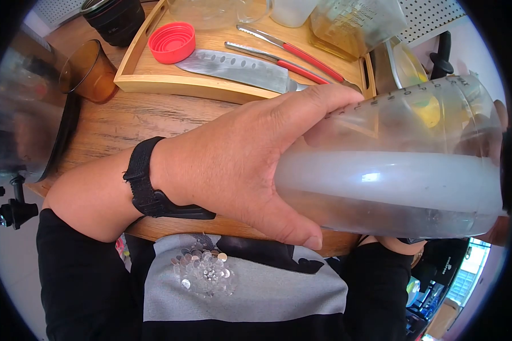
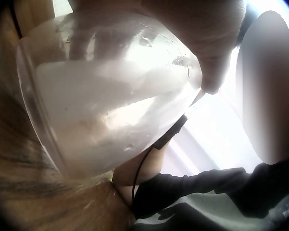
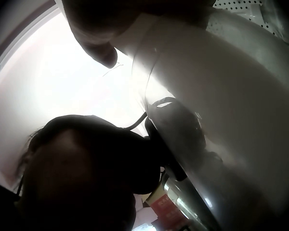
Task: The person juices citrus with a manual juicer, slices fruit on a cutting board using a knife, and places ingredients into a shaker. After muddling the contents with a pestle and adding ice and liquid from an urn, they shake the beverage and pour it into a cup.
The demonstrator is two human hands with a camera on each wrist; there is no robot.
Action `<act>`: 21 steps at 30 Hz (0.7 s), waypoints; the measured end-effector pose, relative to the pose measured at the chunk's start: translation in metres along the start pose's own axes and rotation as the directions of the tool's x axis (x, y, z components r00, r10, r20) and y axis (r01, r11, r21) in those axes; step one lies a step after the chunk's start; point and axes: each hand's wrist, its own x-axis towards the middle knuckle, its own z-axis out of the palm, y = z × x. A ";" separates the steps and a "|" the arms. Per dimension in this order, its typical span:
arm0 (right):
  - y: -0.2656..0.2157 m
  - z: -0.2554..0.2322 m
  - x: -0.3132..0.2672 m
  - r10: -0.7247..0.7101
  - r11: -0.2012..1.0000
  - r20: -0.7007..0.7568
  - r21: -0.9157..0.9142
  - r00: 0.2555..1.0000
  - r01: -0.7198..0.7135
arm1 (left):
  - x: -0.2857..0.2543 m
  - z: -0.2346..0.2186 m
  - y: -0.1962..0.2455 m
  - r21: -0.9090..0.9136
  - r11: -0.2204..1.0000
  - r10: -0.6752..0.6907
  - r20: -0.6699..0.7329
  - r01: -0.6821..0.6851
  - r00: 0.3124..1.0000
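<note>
A large clear container (image 1: 392,187), with a whitish layer inside and dark marks along its upper side, lies tilted sideways across the right of the head view. My left hand (image 1: 233,153) grips its left end, thumb and fingers spread round it. At the far right edge, parts of my right hand (image 1: 499,230) show at the container's other end, mostly hidden. The left wrist view shows the container (image 2: 106,101) under my left hand (image 2: 202,33). In the right wrist view, my right hand (image 3: 103,29) curls over the container (image 3: 231,96).
Behind, a wooden tray (image 1: 182,86) bears a knife (image 1: 239,69), red-handled tools (image 1: 307,71), a red ring-shaped lid (image 1: 172,43) and a jug of yellowish liquid (image 1: 347,34). An amber glass (image 1: 90,74) and a black lens-like cylinder (image 1: 114,20) stand left of it.
</note>
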 end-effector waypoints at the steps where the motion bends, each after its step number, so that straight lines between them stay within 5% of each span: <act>1: -0.005 0.007 -0.003 0.006 1.000 -0.001 -0.005 1.000 -0.006 | 0.000 0.001 -0.001 0.003 1.000 0.003 -0.006 -0.003 1.000; 13: -0.003 0.053 0.011 0.067 0.994 -0.026 -0.083 0.997 -0.069 | -0.001 -0.001 0.001 0.000 1.000 -0.020 0.007 0.020 1.000; 17: -0.129 -0.048 -0.079 0.084 0.991 -0.031 -0.106 0.996 -0.087 | 0.000 -0.002 0.001 0.000 0.999 -0.032 0.014 0.032 0.999; 20: -0.021 0.032 0.004 0.095 0.988 -0.034 -0.118 0.995 -0.099 | 0.001 -0.002 0.001 0.027 1.000 0.003 0.006 -0.003 1.000; 21: -0.025 0.034 0.004 0.101 0.987 -0.034 -0.123 0.994 -0.104 | 0.001 -0.001 0.001 0.028 1.000 0.002 0.004 -0.003 1.000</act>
